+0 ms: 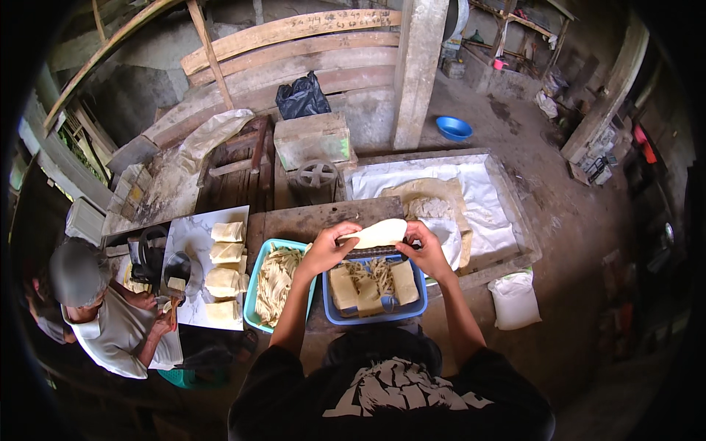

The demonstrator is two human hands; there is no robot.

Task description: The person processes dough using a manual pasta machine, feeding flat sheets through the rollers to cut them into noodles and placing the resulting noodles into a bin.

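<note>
A rough wooden shed, seen from above, with the blue plastic tub [373, 314] at its centre as the reference point. Beyond and to the right of the tub lies a wide wooden tray [515, 213] lined with white cloth [482, 195], a mound of pale dough [430, 208] resting on it. Left of the tub, a worn dark wooden table [294, 220] carries a white marbled board [193, 239] stacked with cream-coloured folded slabs [224, 268]; a seated person in a white shirt [121, 334] works at its near edge. Just beside the tub on its left sits a turquoise tub [254, 290] heaped with pale cut strips [276, 279]. Beyond the tub stands a green-sided metal machine with a hand wheel [316, 151], a black plastic bag [301, 97] behind it. To the tub's right, a white sack [515, 300] sits on the dirt floor. Inside the blue tub lie tan rectangular slabs [404, 283] and more strips. Directly over its far rim, the left hand [327, 248] and right hand [425, 248] hold a smooth, pale, elongated dough sheet [379, 234] by its ends, fingers of both closed narrowly around it.
</note>
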